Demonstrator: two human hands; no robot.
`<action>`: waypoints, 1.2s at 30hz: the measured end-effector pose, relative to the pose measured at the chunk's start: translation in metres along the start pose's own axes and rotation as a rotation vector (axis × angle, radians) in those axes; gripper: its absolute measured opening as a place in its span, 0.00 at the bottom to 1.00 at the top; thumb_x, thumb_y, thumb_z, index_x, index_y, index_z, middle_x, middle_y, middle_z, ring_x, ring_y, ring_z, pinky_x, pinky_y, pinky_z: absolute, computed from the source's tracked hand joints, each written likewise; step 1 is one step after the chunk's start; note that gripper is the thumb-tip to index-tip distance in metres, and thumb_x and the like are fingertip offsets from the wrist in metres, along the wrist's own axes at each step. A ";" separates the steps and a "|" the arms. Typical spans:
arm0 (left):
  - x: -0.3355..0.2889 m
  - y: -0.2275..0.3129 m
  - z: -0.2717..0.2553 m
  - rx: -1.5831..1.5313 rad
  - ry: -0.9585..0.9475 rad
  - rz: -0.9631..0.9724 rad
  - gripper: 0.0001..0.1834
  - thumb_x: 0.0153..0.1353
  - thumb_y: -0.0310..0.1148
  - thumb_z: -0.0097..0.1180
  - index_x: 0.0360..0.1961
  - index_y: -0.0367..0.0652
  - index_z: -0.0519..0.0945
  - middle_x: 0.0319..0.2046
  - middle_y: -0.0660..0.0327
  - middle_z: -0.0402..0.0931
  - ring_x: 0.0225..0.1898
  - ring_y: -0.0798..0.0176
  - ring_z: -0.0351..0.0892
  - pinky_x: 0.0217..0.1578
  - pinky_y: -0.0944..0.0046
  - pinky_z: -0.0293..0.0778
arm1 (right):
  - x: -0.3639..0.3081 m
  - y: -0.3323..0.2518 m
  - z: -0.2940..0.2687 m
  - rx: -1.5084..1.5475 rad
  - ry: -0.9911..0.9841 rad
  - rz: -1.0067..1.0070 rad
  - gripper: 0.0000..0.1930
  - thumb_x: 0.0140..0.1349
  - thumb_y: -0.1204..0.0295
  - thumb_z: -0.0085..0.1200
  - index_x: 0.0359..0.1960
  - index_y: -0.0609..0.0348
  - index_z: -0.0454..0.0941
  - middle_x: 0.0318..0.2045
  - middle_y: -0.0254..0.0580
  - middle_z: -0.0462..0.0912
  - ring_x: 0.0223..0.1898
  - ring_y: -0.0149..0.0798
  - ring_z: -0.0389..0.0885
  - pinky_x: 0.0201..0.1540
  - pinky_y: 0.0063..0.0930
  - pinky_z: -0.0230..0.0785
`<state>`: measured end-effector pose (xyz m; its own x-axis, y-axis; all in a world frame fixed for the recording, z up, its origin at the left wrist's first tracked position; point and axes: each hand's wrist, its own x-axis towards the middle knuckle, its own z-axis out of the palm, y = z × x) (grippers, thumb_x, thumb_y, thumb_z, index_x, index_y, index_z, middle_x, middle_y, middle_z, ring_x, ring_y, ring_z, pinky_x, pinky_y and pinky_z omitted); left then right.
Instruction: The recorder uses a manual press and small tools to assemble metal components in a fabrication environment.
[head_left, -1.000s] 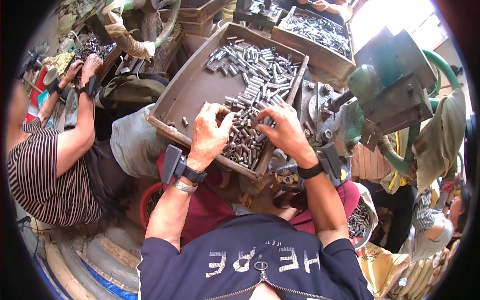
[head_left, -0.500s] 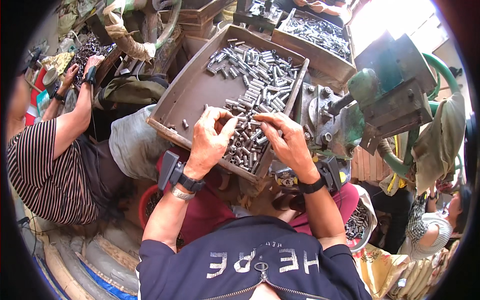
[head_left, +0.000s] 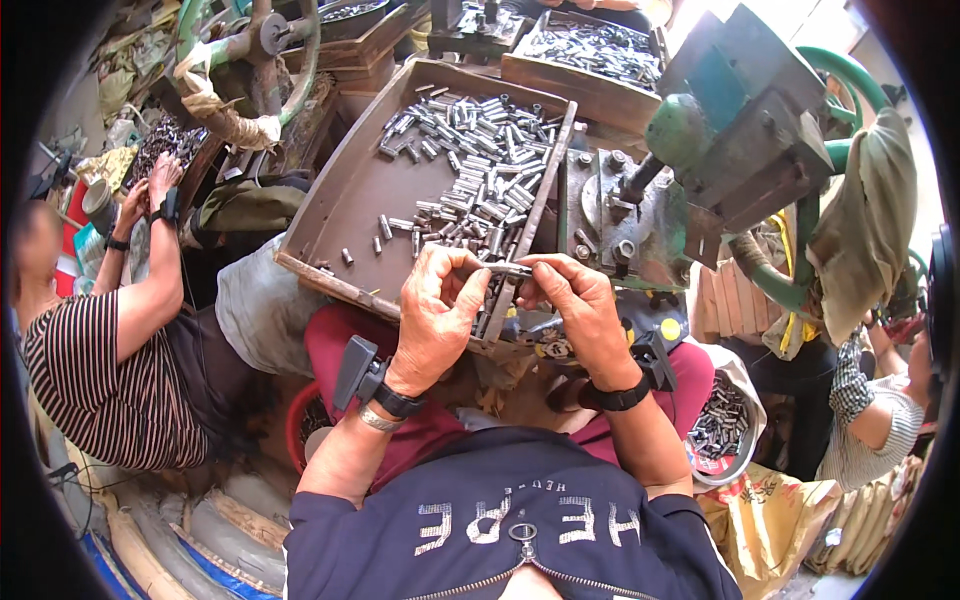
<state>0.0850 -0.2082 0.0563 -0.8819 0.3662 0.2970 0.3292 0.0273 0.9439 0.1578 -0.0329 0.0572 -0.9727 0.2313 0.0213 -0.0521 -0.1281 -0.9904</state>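
A small silvery metal tube (head_left: 510, 269) lies level between my two hands, over the near edge of a shallow wooden tray (head_left: 345, 205). My left hand (head_left: 438, 312) pinches its left end between thumb and fingers. At the other end, the thumb and fingertips of my right hand (head_left: 578, 308) are closed on it. Many like metal tubes (head_left: 490, 180) are heaped along the right side of the tray, and a few lie loose near its left. My hands hide some at the near corner.
Right of the tray stands a green and dark metal press (head_left: 740, 120) with a bolted base (head_left: 612, 215). Another wooden box (head_left: 585, 85) of metal pieces is behind. By my right knee sits a bucket (head_left: 722, 430) of parts. A co-worker in a striped shirt (head_left: 110, 370) works at left.
Both hands have come nearer to me, away from the heap, and now meet on one tube. The view has shifted, so the tray and press appear further left.
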 end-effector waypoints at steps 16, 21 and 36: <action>-0.004 0.011 0.029 0.312 -0.098 0.466 0.10 0.56 0.20 0.63 0.39 0.39 0.77 0.35 0.57 0.73 0.27 0.61 0.76 0.26 0.63 0.72 | -0.029 -0.002 -0.041 0.278 -0.043 0.160 0.15 0.74 0.65 0.50 0.48 0.65 0.82 0.30 0.34 0.81 0.31 0.25 0.78 0.38 0.21 0.73; -0.008 0.011 0.037 -0.073 -0.132 -0.085 0.11 0.61 0.26 0.65 0.45 0.39 0.82 0.32 0.63 0.73 0.26 0.75 0.74 0.26 0.72 0.69 | -0.034 -0.010 -0.032 -0.085 0.045 0.007 0.13 0.73 0.66 0.52 0.47 0.65 0.81 0.32 0.33 0.82 0.31 0.25 0.78 0.37 0.23 0.73; 0.095 -0.009 0.082 0.017 -0.262 -0.213 0.11 0.66 0.34 0.60 0.42 0.37 0.84 0.27 0.70 0.79 0.26 0.78 0.72 0.27 0.74 0.68 | -0.079 -0.130 -0.115 -1.399 1.346 -0.782 0.26 0.67 0.65 0.58 0.62 0.69 0.70 0.58 0.51 0.76 0.57 0.41 0.75 0.63 0.37 0.65</action>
<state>0.0257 -0.0971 0.0644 -0.8157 0.5768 0.0438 0.1540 0.1434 0.9776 0.2671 0.0761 0.1682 -0.0745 0.3403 0.9374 0.5177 0.8166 -0.2553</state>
